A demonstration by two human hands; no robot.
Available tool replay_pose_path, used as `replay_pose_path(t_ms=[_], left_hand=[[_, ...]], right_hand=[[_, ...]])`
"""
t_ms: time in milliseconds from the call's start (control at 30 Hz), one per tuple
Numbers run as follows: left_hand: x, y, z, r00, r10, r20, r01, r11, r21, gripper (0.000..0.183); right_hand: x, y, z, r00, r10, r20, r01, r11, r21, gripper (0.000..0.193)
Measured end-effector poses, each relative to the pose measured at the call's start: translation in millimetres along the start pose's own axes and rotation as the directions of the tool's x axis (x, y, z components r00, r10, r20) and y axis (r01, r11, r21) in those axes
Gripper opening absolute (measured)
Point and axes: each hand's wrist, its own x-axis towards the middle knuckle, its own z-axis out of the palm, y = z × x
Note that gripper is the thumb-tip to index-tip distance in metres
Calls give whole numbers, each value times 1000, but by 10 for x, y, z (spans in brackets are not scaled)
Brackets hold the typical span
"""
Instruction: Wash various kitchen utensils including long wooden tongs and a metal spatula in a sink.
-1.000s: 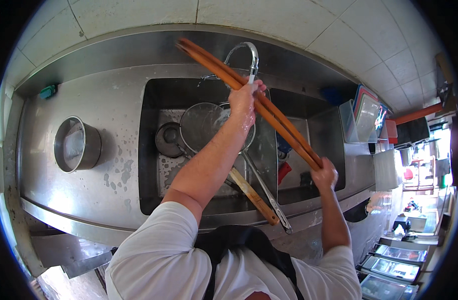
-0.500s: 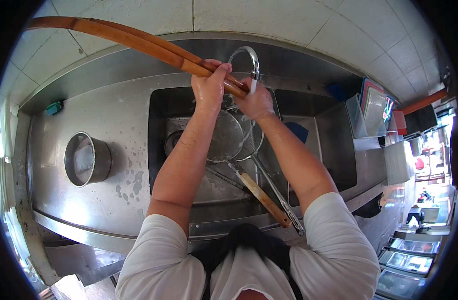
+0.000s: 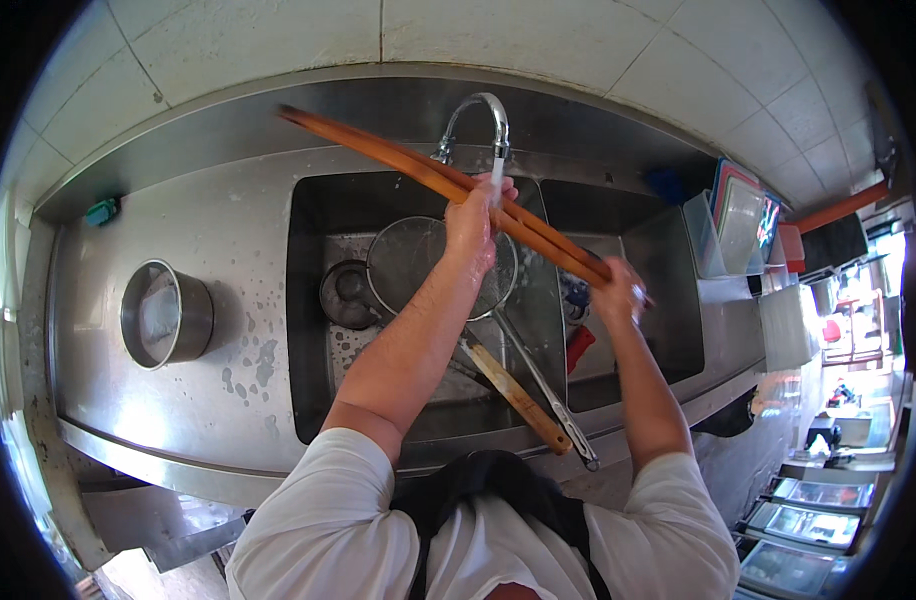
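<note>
A pair of long brown wooden sticks slants over the double sink, its far-left end near the back wall. My left hand is closed around their middle, under the stream from the curved chrome faucet. Farther right, my right hand is wrapped around them close to their other end, above the right basin; it is slightly blurred. Beneath my left forearm lie a round mesh strainer with a wooden handle and another strainer with a metal handle.
On the left steel counter stands a round metal pot, with a green scrubber behind it. A dark round object sits in the left basin. The right basin holds something red. A clear bin with boards stands right.
The sticks have shifted right and down, and my right hand has moved right along with them. My left hand has moved right, under the water. More of the strainers shows now.
</note>
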Motion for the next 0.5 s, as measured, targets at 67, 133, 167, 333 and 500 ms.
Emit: replay_pose_path(t_ms=[67,133,167,333,500], left_hand=[[123,-82,-62,1000,3,22,-2,998,-59,24],[215,-19,-174,1000,23,17,-21,995,-96,26],[236,-11,-101,1000,18,7,-17,994,-112,28],[100,5,136,998,-66,-7,63,977,-203,33],[71,-4,220,996,-87,17,89,962,-257,29]], right_hand=[[-401,923,-119,996,-75,-57,59,965,-256,20],[-749,1172,-424,993,95,67,-70,945,-318,24],[-953,1467,-556,990,141,14,-126,916,-380,24],[-1499,2066,-980,953,298,-56,-287,829,-479,22],[-1316,1953,-898,979,205,-3,-188,890,-415,20]])
